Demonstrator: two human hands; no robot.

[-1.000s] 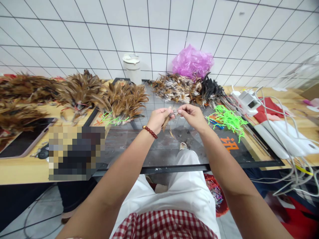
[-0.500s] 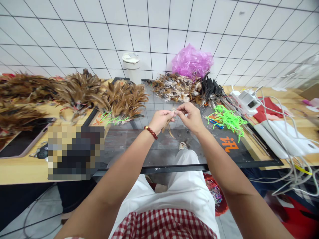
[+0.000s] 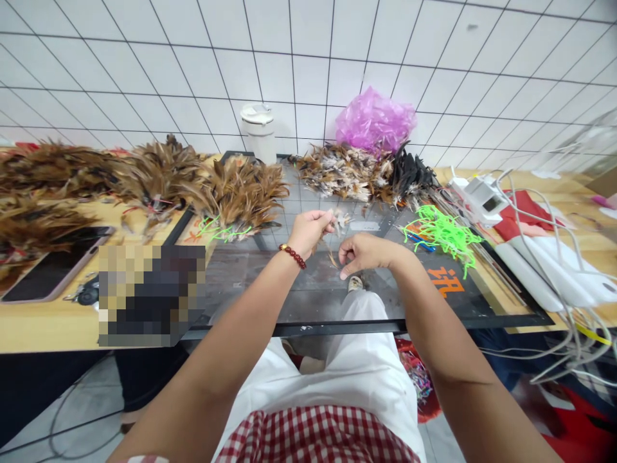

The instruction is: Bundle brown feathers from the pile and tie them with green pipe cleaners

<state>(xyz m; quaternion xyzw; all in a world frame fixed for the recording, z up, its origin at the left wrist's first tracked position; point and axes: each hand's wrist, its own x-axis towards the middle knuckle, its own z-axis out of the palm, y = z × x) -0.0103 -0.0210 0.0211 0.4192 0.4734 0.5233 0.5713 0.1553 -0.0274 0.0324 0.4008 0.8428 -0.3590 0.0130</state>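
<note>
My left hand (image 3: pixel 312 233), with a beaded bracelet on its wrist, pinches a small bunch of brown feathers (image 3: pixel 331 258). Their pale fluffy ends stick out past the fingertips and the brown tips hang below the hand. Just right of those tips is my right hand (image 3: pixel 366 253), its fingers curled and the thumb apart from them. I see nothing held in it. Both hands are above a dark glass-topped panel (image 3: pixel 270 270). To the right lies a tangle of bright green ties (image 3: pixel 446 231).
Brown feather bundles (image 3: pixel 243 193) lie at left, with mixed feathers (image 3: pixel 342 170) and black feathers (image 3: pixel 412 170) at the back. A white cup (image 3: pixel 259 132) and a pink plastic bag (image 3: pixel 376 122) stand by the tiled wall. A phone (image 3: pixel 53 270) lies left; white cables (image 3: pixel 566 308) hang right.
My right hand has parted from the left, moving down and slightly right, and its pinch has loosened. The left hand keeps the feathers, whose pale ends now show more.
</note>
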